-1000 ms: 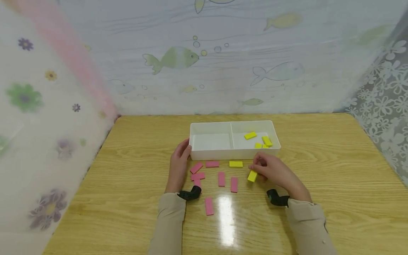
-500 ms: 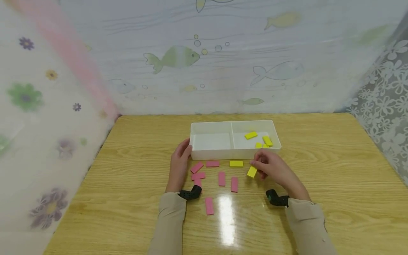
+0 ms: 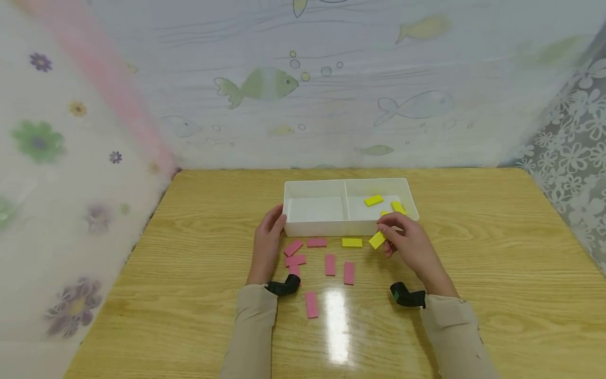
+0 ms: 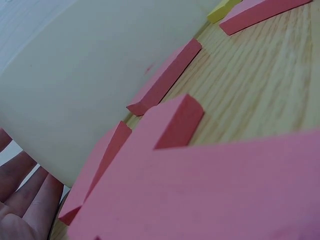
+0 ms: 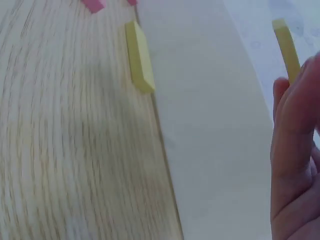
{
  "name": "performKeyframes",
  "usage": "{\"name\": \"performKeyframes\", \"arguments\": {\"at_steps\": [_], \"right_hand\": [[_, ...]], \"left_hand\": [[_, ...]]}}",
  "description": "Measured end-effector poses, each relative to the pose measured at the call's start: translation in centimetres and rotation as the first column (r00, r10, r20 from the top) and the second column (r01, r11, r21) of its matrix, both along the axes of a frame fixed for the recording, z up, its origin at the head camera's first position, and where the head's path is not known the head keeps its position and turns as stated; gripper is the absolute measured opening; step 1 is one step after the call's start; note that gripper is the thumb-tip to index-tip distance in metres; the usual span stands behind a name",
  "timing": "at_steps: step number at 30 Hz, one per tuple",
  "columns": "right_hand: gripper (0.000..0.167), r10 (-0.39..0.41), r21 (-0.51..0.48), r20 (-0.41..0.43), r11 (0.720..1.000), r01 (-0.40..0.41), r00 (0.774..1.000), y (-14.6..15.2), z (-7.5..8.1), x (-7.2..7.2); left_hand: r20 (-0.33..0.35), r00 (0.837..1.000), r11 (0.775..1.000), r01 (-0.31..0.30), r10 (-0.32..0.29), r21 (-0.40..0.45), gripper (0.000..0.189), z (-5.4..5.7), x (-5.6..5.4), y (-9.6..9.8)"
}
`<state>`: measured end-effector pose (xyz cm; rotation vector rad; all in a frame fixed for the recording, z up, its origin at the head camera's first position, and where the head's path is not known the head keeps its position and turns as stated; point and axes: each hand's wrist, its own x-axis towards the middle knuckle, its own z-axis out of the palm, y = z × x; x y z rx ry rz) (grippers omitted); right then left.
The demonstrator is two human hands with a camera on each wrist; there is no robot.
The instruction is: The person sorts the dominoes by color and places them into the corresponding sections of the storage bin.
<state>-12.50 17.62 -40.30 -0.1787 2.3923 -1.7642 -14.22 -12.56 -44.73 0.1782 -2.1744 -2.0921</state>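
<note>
My right hand [image 3: 407,242] pinches a flat yellow block [image 3: 377,240] between thumb and fingers, just in front of the box's right part. In the right wrist view that block [image 5: 286,47] stands out past the fingertips, above the rim. My left hand [image 3: 268,239] rests against the left end of a white two-part box [image 3: 314,229]; its fingers [image 4: 42,202] lie along the end wall. Yellow blocks [image 3: 373,200] lie in the right compartment, partly hidden by my right hand. Another yellow block [image 3: 352,242] lies on the table along the front wall.
Several pink blocks lie in front of the box, some overlapping near my left wrist. One pink block [image 3: 311,305] lies nearer the front, another [image 3: 349,273] farther right. The wooden table [image 3: 189,316] meets patterned hangings at its back and sides.
My right hand has lifted the pinched yellow block from the table area up and toward the box's front wall. My left hand stays at the box's left end.
</note>
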Motion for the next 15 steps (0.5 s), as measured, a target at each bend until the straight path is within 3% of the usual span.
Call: {"name": "performKeyframes", "arguments": {"at_steps": [4,11,15], "right_hand": [[0.033,-0.012,-0.028,-0.003,1.000,0.012,1.000,0.01,0.01,-0.02],[0.034,-0.069,-0.167,-0.010,0.984,0.066,0.998,-0.13,0.18,-0.28],[0.031,-0.105,-0.179,-0.029,0.979,0.098,0.994,-0.09,0.24,-0.25]], "left_hand": [[0.002,1.000,1.000,-0.003,0.003,-0.006,0.041,0.04,0.09,0.05],[0.002,1.000,1.000,-0.001,0.001,-0.008,0.040,0.22,0.09,0.07],[0.010,1.000,1.000,0.001,-0.001,-0.015,0.040,0.19,0.03,0.02]]}}
